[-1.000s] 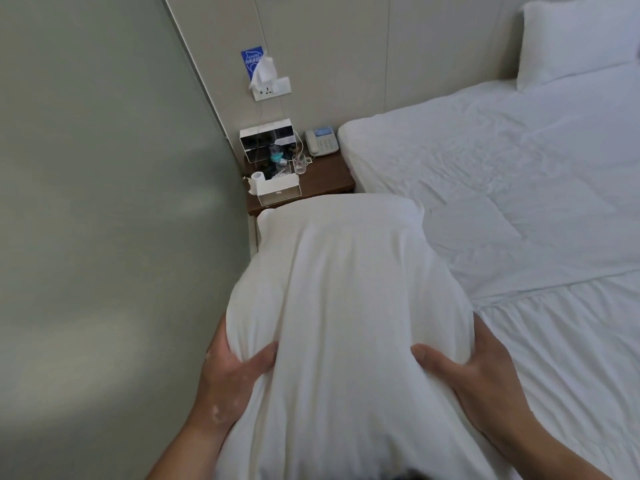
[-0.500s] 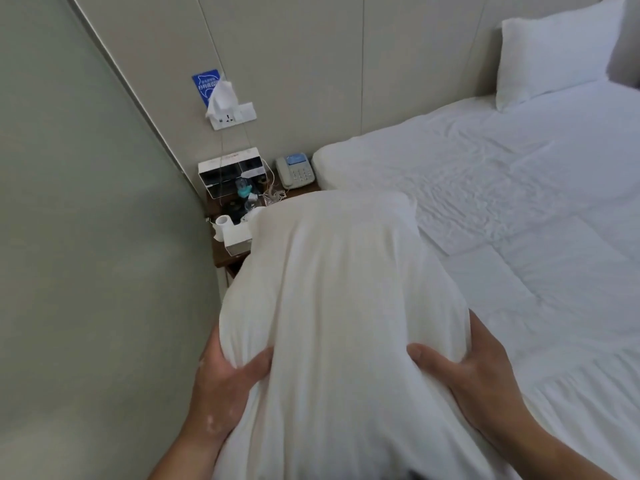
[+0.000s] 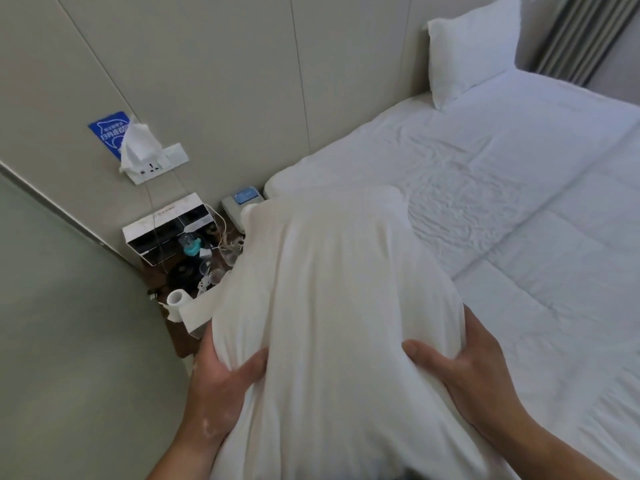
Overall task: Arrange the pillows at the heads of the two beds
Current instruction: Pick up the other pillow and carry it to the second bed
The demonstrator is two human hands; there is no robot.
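A large white pillow (image 3: 332,299) fills the lower middle of the view, held lengthwise in front of me. My left hand (image 3: 221,379) grips its left side and my right hand (image 3: 464,368) grips its right side. A white bed (image 3: 502,209) stretches to the right, with its near head corner bare just beyond the pillow's far end. A second white pillow (image 3: 471,53) leans upright against the wall at the far side of the bed's head.
A dark wooden nightstand (image 3: 180,341) sits in the corner left of the bed, crowded with a white box (image 3: 166,226), a phone (image 3: 239,202), glasses, cables and a paper roll (image 3: 176,299). A grey wall (image 3: 69,341) closes the left side. Curtains (image 3: 581,32) hang top right.
The view has turned and come closer to the head of the bed. The held pillow's far end now covers more of the nightstand. Both hands keep the same grip.
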